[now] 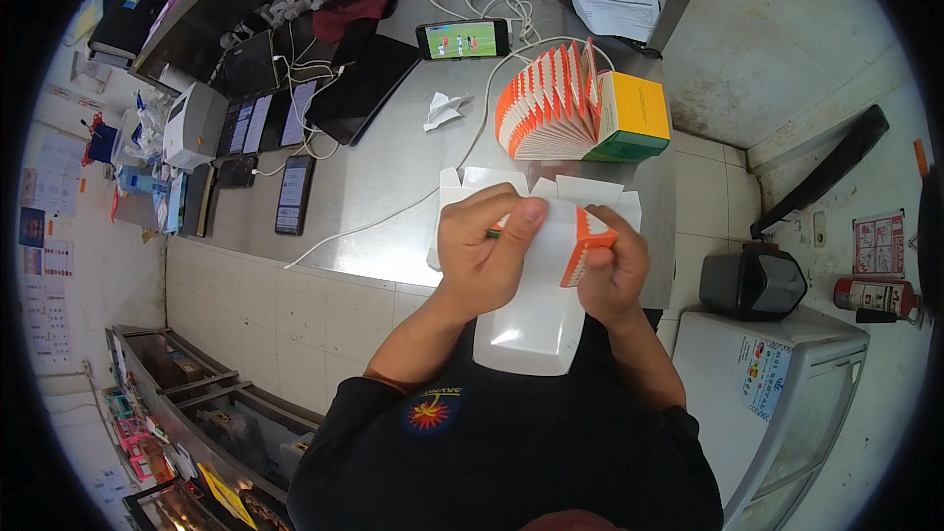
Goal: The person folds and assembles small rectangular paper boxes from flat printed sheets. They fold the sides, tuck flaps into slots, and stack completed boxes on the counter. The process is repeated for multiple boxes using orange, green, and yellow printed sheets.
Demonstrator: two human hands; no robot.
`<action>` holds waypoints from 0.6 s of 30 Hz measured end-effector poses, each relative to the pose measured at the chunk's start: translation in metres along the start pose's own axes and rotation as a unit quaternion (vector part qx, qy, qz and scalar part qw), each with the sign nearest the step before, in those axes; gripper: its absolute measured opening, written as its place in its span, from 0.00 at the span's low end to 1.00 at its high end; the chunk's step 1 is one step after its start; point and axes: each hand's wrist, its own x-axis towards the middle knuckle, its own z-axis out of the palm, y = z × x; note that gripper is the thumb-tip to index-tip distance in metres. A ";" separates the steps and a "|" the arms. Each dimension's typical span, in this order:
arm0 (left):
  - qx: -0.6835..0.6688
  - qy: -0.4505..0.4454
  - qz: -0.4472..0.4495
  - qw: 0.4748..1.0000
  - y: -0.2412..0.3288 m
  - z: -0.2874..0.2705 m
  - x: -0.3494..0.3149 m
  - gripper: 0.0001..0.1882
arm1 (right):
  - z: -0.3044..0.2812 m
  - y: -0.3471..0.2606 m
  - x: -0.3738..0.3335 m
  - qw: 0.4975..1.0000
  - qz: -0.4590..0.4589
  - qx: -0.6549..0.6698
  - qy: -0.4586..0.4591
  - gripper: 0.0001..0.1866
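Note:
Between my two hands is a part-folded cardboard food box, its shiny white inside facing up and one long panel reaching toward my body. An orange-and-white patterned side wall stands up near its right edge. My left hand is closed on the box's left side, thumb on top. My right hand pinches the orange wall at the right corner. White flaps spread out beyond the hands, over the table's near edge. Just past them lies a fanned row of nested orange-and-white boxes with a yellow and green end.
On the metal table are a phone, a propped phone playing football, crumpled paper, a dark tablet and trailing white cables. A white printer stands at left. A white freezer is at right.

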 end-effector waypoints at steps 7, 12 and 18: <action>-0.074 -0.043 -0.124 0.989 -0.015 0.008 -0.018 0.21 | -0.020 -0.004 -0.010 0.989 0.031 -0.142 -0.016 0.24; 0.048 -0.046 -0.104 0.992 -0.014 0.001 -0.029 0.24 | -0.021 0.000 -0.010 0.987 0.140 -0.058 -0.058 0.22; 0.044 -0.068 -0.142 0.987 -0.016 -0.005 -0.030 0.23 | -0.021 -0.006 -0.020 0.981 0.169 -0.025 -0.093 0.19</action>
